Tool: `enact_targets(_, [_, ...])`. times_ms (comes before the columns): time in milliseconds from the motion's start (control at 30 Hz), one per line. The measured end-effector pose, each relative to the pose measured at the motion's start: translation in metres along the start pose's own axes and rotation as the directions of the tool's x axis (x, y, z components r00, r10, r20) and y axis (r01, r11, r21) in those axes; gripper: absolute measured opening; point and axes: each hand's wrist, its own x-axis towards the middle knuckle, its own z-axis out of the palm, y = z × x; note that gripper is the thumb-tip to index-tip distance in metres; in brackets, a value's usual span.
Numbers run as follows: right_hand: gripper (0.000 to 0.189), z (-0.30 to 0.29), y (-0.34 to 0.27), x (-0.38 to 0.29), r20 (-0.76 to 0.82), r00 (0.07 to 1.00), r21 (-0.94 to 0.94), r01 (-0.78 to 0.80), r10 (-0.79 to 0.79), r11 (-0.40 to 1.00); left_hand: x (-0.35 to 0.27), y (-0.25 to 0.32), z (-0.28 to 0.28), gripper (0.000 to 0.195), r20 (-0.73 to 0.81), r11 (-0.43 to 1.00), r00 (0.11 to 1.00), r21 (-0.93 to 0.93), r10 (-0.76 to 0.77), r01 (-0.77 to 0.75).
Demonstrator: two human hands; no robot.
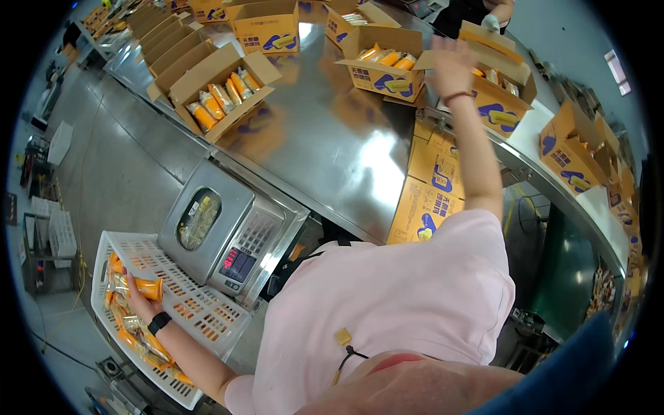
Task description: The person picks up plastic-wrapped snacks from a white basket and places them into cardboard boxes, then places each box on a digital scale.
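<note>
Down in the white plastic basket [218, 311], my left hand [139, 298] grips an orange-and-clear wrapped snack packet [149, 288]. Several similar packets [136, 337] lie loosely around it. My right arm is stretched far forward. At its end my right hand [452, 67], slightly blurred, has its fingers extended between two open cardboard cartons. One is the filled carton [386, 78] on the steel table; the other carton [493, 104] stands on the conveyor. Whether my fingers touch a carton flap cannot be made out.
A steel weighing scale [207, 223] with a red display stands beside the basket. Another filled carton [223, 98] sits at the steel table's [316, 150] left edge. Flattened cartons [428, 207] lie below the table's right edge. Across the conveyor [555, 140] is a co-worker's gloved hand [490, 23].
</note>
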Motion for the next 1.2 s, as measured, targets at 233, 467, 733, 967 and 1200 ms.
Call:
enact_targets(233, [0.023, 0.017, 0.127, -0.034, 0.168, 0.978, -0.138, 0.148, -0.124, 0.979, 0.015, -0.002, -0.016, 0.039, -0.039, 0.993, 0.994, -0.068, -0.1, 0.097])
enact_targets(467, [0.024, -0.164, 0.009, -0.059, -0.343, 0.794, 0.331, 0.602, -0.502, 0.726, 0.014, 0.004, -0.012, 0.038, 0.063, 0.976, 0.987, -0.156, -0.145, 0.154])
enact_targets(733, [0.015, -0.187, -0.252, -0.109, -0.786, 0.259, 0.408, 0.899, -0.562, -0.157, 0.002, 0.018, -0.01, 0.034, -0.201, 0.94, 0.97, -0.282, 0.138, -0.192])
enact_targets(967, [0.019, -0.202, -0.33, -0.16, -0.648, 0.209, 0.483, 0.856, -0.732, -0.183, -0.02, 0.063, -0.055, 0.087, -0.157, 0.751, 0.884, 0.604, 0.44, -0.267])
enact_targets(1200, [0.052, -0.145, -0.286, -0.165, -0.56, 0.733, 0.828, 0.487, -0.385, -0.277, -0.032, 0.07, -0.054, 0.083, -0.07, 0.023, 0.808, 0.997, 0.584, 0.07])
